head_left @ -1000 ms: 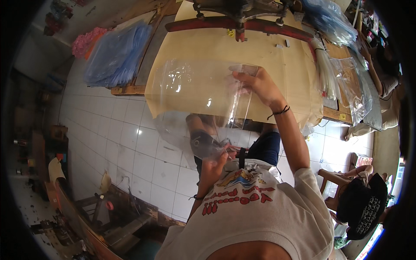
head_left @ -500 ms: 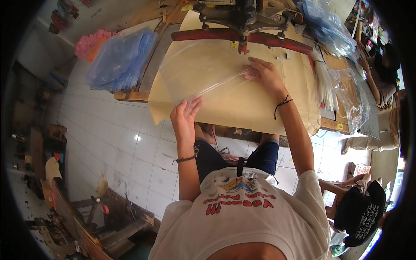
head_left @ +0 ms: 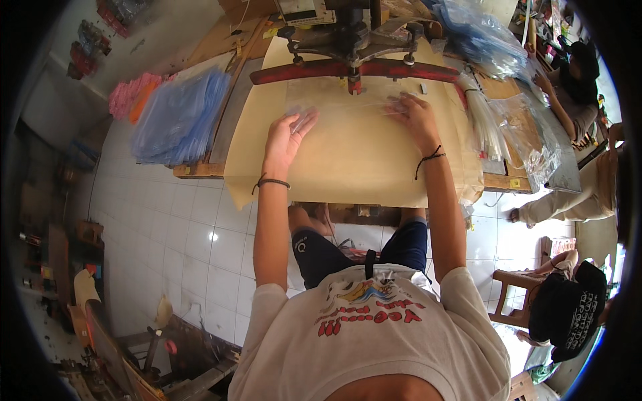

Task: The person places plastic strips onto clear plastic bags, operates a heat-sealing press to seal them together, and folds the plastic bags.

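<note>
The table (head_left: 200, 171) carries tan paper (head_left: 354, 157) and bluish plastic sheets (head_left: 179, 113).

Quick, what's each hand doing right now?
Left hand: curled, holding the clear plastic sheet between thumb and fingers.
Right hand: fingers at the sheet's other side; blur hides whether they grip it.

Clear sheet comes up from lap to red bar

A second ago the clear plastic sheet (head_left: 334, 100) was sagging off the near edge of the tan paper (head_left: 354, 160), over the person's leg. Half a second on, it lay slantwise across the paper; now it has slid up close to the red bar (head_left: 287, 73). The left hand (head_left: 291, 134) has travelled farthest, from the lap to the sheet's left side, its arm now stretched forward. The right hand (head_left: 414, 117) has edged nearer the bar too, leaving both hands almost level.
</note>
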`<act>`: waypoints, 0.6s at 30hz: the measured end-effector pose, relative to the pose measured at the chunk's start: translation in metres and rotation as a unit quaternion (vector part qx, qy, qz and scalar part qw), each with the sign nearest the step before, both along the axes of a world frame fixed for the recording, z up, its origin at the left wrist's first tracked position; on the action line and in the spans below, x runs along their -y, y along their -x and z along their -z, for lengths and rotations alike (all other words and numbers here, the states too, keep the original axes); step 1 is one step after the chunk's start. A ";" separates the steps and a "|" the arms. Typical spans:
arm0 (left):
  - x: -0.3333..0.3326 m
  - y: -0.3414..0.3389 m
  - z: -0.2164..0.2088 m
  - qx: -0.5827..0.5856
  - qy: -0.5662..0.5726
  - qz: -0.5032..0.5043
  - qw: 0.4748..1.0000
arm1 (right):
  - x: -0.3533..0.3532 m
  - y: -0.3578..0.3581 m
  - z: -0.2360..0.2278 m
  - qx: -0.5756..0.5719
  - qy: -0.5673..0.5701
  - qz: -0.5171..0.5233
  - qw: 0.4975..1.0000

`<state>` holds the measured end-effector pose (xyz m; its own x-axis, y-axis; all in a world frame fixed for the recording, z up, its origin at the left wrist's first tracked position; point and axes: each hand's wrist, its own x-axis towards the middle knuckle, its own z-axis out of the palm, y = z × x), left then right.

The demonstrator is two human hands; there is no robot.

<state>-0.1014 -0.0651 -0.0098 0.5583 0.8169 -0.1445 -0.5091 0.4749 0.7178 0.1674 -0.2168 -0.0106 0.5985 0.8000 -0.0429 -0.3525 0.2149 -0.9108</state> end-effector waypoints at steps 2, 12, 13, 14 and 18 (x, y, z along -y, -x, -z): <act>-0.009 -0.001 -0.003 0.005 -0.009 0.008 1.000 | 0.002 -0.006 0.004 0.005 0.002 -0.021 1.000; 0.004 0.016 -0.003 0.017 0.027 -0.014 0.999 | 0.006 -0.012 -0.001 -0.014 0.074 -0.082 0.994; 0.006 0.017 -0.002 0.019 0.022 -0.012 0.999 | 0.006 -0.012 -0.001 -0.017 0.089 -0.092 0.992; 0.009 0.018 -0.001 0.020 0.023 -0.011 0.999 | 0.007 -0.012 -0.002 -0.015 0.085 -0.090 0.992; 0.002 0.012 0.001 0.014 0.011 -0.016 1.000 | 0.005 -0.005 -0.009 -0.010 0.083 -0.035 0.996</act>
<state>-0.1137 -0.0672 -0.0110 0.5366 0.8308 -0.1479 -0.5437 0.4744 0.6923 0.1726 -0.2215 -0.0017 0.5386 0.8208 -0.1902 -0.3805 0.0355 -0.9241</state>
